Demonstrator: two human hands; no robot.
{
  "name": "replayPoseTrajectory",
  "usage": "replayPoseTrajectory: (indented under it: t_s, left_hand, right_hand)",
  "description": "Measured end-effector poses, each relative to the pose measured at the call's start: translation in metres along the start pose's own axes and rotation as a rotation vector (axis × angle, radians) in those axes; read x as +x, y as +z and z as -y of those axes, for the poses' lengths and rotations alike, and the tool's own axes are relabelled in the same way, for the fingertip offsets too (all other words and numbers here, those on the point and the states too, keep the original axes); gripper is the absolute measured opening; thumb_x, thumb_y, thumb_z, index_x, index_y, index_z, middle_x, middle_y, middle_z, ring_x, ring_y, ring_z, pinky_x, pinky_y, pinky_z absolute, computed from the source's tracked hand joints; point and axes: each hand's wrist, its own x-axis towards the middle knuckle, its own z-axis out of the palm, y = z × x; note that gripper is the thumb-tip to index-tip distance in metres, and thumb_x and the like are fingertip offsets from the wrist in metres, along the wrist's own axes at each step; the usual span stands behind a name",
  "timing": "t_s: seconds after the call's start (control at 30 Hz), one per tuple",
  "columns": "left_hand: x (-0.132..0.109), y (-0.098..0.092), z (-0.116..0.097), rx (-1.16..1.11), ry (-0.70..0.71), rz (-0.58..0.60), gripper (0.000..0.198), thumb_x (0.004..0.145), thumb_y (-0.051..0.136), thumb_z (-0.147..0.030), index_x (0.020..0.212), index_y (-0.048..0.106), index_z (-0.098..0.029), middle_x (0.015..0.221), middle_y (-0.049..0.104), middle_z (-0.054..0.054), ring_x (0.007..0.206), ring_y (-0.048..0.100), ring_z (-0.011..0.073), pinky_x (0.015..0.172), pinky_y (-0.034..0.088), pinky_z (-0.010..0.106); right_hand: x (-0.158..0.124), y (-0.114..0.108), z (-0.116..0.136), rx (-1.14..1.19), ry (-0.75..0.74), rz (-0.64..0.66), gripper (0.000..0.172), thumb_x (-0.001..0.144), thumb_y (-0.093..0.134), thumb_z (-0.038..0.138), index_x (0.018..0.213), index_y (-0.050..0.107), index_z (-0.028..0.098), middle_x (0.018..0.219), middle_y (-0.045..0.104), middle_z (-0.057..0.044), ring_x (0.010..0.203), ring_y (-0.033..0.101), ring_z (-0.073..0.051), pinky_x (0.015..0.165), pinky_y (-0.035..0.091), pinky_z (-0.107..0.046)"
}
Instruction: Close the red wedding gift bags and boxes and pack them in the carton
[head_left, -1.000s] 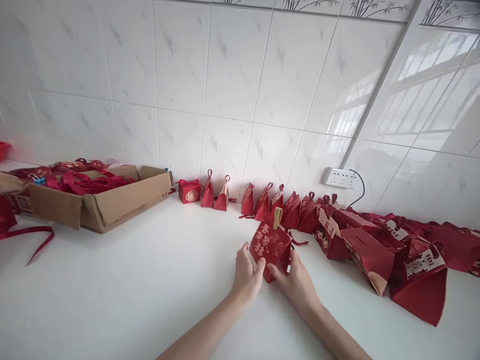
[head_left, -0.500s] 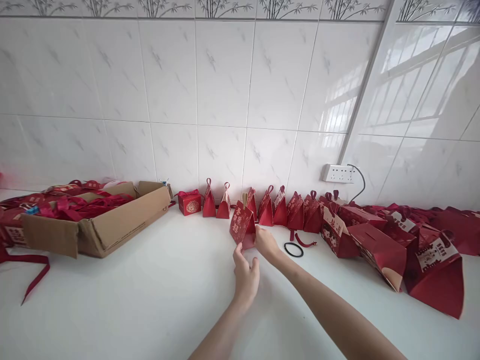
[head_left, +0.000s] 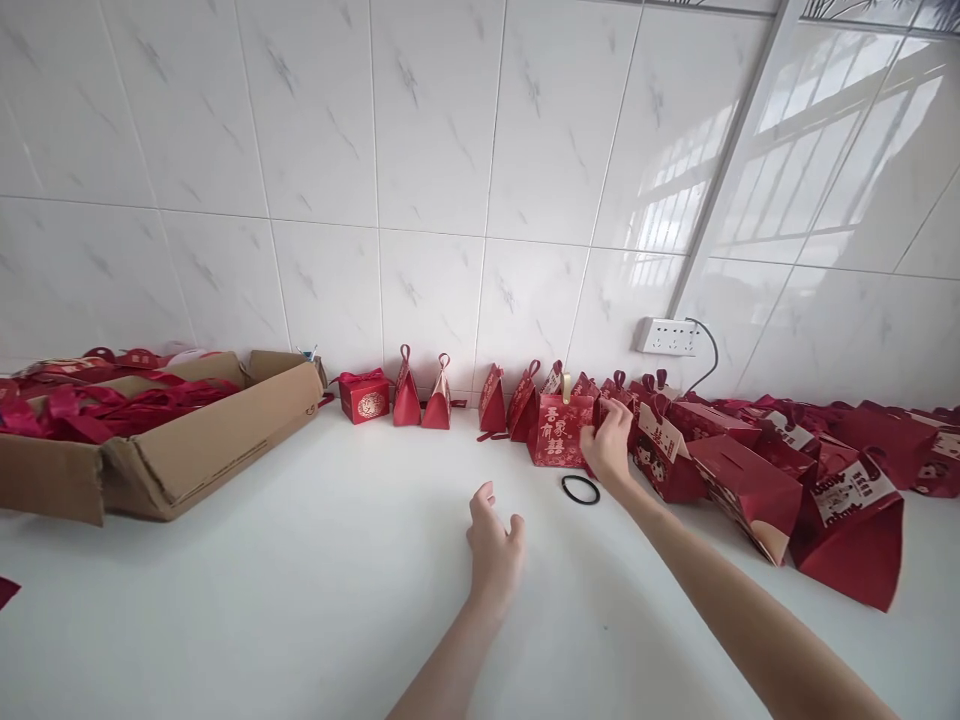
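Your left hand (head_left: 495,545) has let go and rests open and empty on the counter (head_left: 300,590). Your right hand (head_left: 609,445) alone has moved the red box (head_left: 559,435) into the row at the wall and still pinches its right edge. A black ring (head_left: 580,489) lies between your hands.

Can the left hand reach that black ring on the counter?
Probably yes. The open left hand is near the black ring, with only bare counter between them; the right hand holds the red box.
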Motion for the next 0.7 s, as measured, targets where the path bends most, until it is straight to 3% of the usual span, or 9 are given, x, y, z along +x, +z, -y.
replayPoseTrajectory:
  t_s: [0.07,0.17,0.33,0.5,0.6,0.7]
  left_hand:
    - [0.0,0.001,0.0,0.015,0.015,0.001,0.049,0.079,0.043,-0.022,0.127,0.03,-0.019,0.138,0.037,0.013,0.126,0.035,0.0271,0.097,0.036,0.04]
    - [-0.001,0.003,0.0,0.034,0.048,-0.007,0.049,0.078,0.044,-0.018,0.126,0.033,-0.017,0.134,0.041,0.014,0.125,0.038,0.0255,0.101,0.031,0.039]
    - [-0.003,0.007,0.001,0.002,-0.008,-0.038,0.05,0.076,0.046,-0.016,0.125,0.037,-0.018,0.131,0.044,0.012,0.119,0.041,0.025,0.094,0.035,0.035]
    - [-0.003,0.005,-0.001,-0.106,-0.051,-0.071,0.033,0.075,0.046,-0.017,0.108,0.048,-0.022,0.098,0.054,0.006,0.097,0.051,0.0217,0.081,0.039,0.031]
    - [-0.002,0.004,-0.001,-0.126,-0.06,-0.048,0.027,0.075,0.047,-0.019,0.102,0.049,-0.022,0.087,0.052,0.004,0.09,0.051,0.0206,0.076,0.04,0.029]
    - [-0.001,0.005,-0.001,-0.129,-0.053,-0.032,0.023,0.074,0.051,-0.024,0.097,0.05,-0.022,0.083,0.05,0.003,0.088,0.049,0.0206,0.073,0.039,0.029]
  right_hand:
    - [-0.016,0.011,0.004,-0.06,-0.244,0.005,0.04,0.084,0.043,0.015,0.125,0.047,0.015,0.147,0.024,-0.019,0.137,0.02,-0.031,0.109,0.019,-0.052]
    - [-0.034,0.029,0.007,-0.183,-0.508,0.127,0.034,0.082,0.043,0.005,0.108,0.059,0.017,0.144,0.032,-0.017,0.136,0.022,-0.031,0.108,0.016,-0.055]
    - [-0.036,0.046,0.035,-0.139,-0.482,0.162,0.034,0.083,0.038,0.001,0.106,0.061,0.009,0.135,0.041,-0.024,0.126,0.038,-0.036,0.097,0.031,-0.057]
    - [-0.019,0.07,0.119,0.037,-0.588,0.264,0.029,0.086,0.045,0.008,0.11,0.06,0.014,0.126,0.051,-0.015,0.109,0.053,-0.024,0.087,0.045,-0.038]
    - [0.001,0.092,0.165,0.172,-0.535,0.283,0.028,0.089,0.052,0.023,0.116,0.054,0.014,0.123,0.053,-0.01,0.105,0.056,-0.022,0.084,0.049,-0.04]
    - [0.022,0.108,0.19,0.337,-0.5,0.307,0.033,0.089,0.054,0.032,0.117,0.053,0.015,0.117,0.056,-0.008,0.1,0.058,-0.02,0.083,0.05,-0.041]
